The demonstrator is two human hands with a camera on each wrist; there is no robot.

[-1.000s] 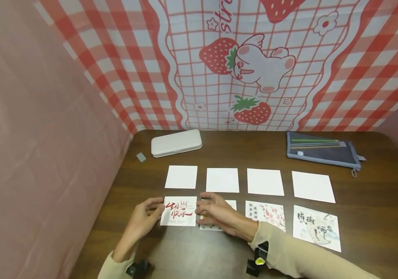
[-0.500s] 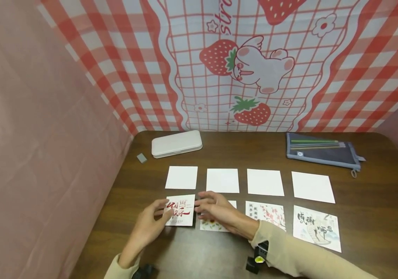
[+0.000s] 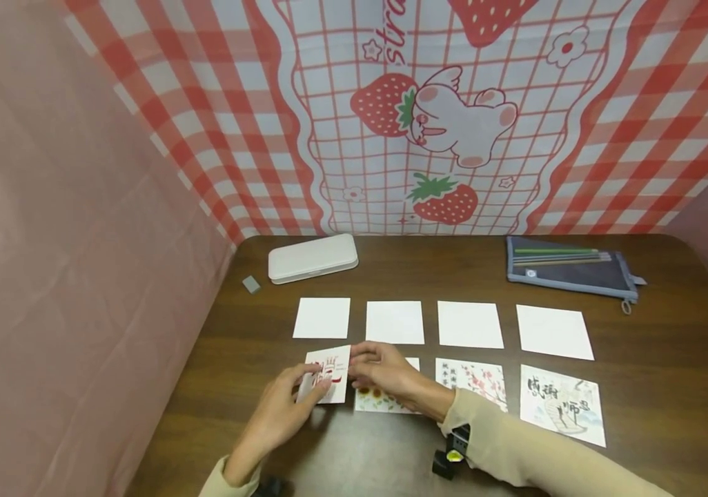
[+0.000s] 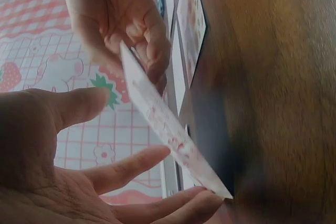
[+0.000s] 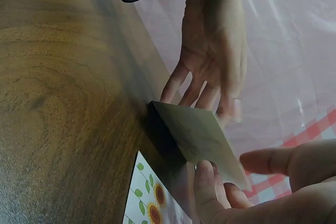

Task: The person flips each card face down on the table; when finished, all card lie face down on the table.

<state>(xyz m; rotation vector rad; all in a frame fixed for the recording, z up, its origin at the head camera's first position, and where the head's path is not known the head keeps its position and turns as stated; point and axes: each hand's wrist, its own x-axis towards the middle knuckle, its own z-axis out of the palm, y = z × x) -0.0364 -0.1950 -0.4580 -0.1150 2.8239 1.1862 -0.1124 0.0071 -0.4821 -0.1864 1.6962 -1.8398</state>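
Note:
A white card with red lettering is tilted up off the table between the two hands. My right hand holds its right edge between thumb and fingers, as the right wrist view shows with the card's plain back. My left hand is at the card's left side. In the left wrist view its straight fingers touch the printed face, while the thumb stands apart. Beneath my right hand lies a sunflower card, partly covered.
A blossom card and a calligraphy card lie to the right. Behind runs a row of several blank white cards. Farther back are a white case, a grey eraser and a mesh pencil pouch.
The red-lettered card has gone from lying flat to standing tilted, its left side raised. My left hand has moved right with it. My right hand has come to hold the card's right edge.

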